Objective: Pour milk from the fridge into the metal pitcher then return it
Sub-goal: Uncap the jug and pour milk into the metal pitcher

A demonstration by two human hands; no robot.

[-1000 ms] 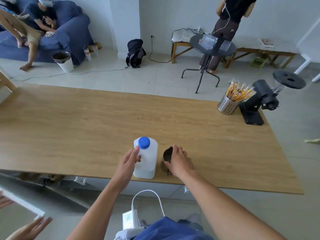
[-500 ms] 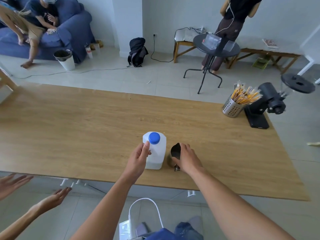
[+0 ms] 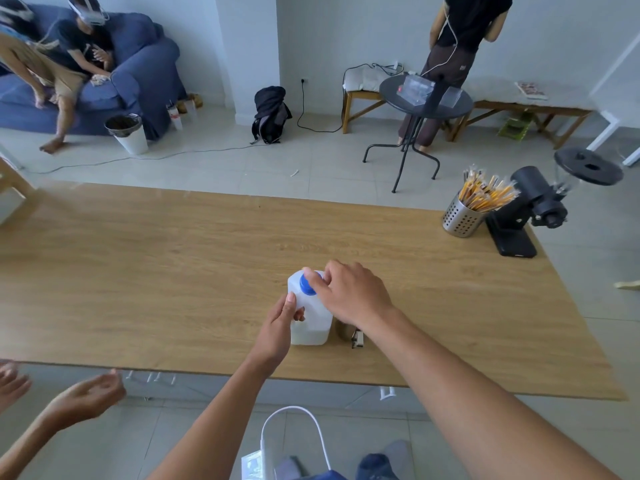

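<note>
A white plastic milk bottle (image 3: pixel 313 320) with a blue cap (image 3: pixel 307 285) stands upright near the front edge of the wooden table (image 3: pixel 173 271). My left hand (image 3: pixel 280 323) grips the bottle's left side. My right hand (image 3: pixel 349 292) reaches over from the right, with its fingertips closed on the blue cap. The metal pitcher (image 3: pixel 346 332) stands just right of the bottle, mostly hidden under my right wrist; only its lower body and handle show.
A perforated metal cup of wrapped sticks (image 3: pixel 464 216) and a black grinder (image 3: pixel 530 209) stand at the table's far right. Another person's hands (image 3: pixel 86 396) hover at the lower left, below the table edge. Beyond the table are a round black table (image 3: pixel 426 98) and people.
My right hand left the pitcher and moved left onto the bottle's blue cap. My left hand kept its hold on the bottle's side. The other person's hands shifted at the lower left.
</note>
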